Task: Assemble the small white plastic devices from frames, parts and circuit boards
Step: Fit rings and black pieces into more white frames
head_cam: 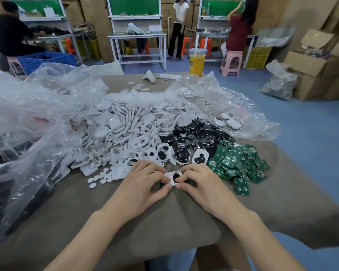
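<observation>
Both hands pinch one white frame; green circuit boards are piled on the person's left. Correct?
Wrong side: the head view shows the green circuit boards piled on the person's right, beside the right hand. The rest holds: left hand and right hand both pinch the one white frame.

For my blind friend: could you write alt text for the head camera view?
A left hand and a right hand pinch a small white frame holding a dark part at a brown table. Behind lie heaps of white plastic parts, black parts and green circuit boards, flanked by clear plastic bags.
</observation>
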`<action>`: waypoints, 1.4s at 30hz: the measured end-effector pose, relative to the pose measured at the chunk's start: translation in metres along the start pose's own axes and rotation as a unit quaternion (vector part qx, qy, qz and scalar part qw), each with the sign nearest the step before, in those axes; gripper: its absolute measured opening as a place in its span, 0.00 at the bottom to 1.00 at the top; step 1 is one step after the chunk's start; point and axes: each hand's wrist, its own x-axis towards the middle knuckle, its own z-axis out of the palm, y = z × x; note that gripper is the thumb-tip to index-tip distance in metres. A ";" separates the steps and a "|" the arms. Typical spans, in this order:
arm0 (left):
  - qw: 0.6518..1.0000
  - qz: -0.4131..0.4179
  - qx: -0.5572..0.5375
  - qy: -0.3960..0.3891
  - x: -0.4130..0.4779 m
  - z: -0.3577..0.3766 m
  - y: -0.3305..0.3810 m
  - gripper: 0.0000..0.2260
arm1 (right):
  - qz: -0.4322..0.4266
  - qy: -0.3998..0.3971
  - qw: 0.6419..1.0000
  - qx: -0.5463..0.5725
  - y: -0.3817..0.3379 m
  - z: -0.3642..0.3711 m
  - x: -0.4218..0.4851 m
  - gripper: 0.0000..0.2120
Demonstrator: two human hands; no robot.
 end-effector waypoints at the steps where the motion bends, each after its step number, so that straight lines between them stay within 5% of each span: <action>1: 1.000 0.000 -0.001 0.000 0.000 0.000 0.000 0.16 | -0.002 0.000 1.000 -0.003 0.000 0.000 0.000 0.07; 17: 0.993 -0.070 -0.065 0.072 0.003 -0.002 0.000 0.13 | 0.034 0.056 0.996 0.058 -0.005 -0.005 -0.004 0.09; 22: 0.975 -0.156 -0.076 0.137 0.005 -0.002 -0.005 0.09 | 0.107 0.244 0.947 -0.180 -0.002 -0.008 -0.004 0.14; 26: 0.967 -0.197 -0.062 0.152 0.007 0.000 -0.007 0.08 | 0.248 0.153 0.927 -0.235 0.002 -0.002 -0.001 0.20; 34: 0.972 -0.190 -0.021 0.137 0.006 0.002 -0.010 0.08 | 0.202 0.183 0.939 -0.211 0.001 -0.005 0.000 0.14; 42: 0.969 -0.197 -0.036 0.142 0.006 0.001 -0.010 0.09 | 0.199 0.212 0.952 -0.098 -0.001 -0.009 -0.003 0.21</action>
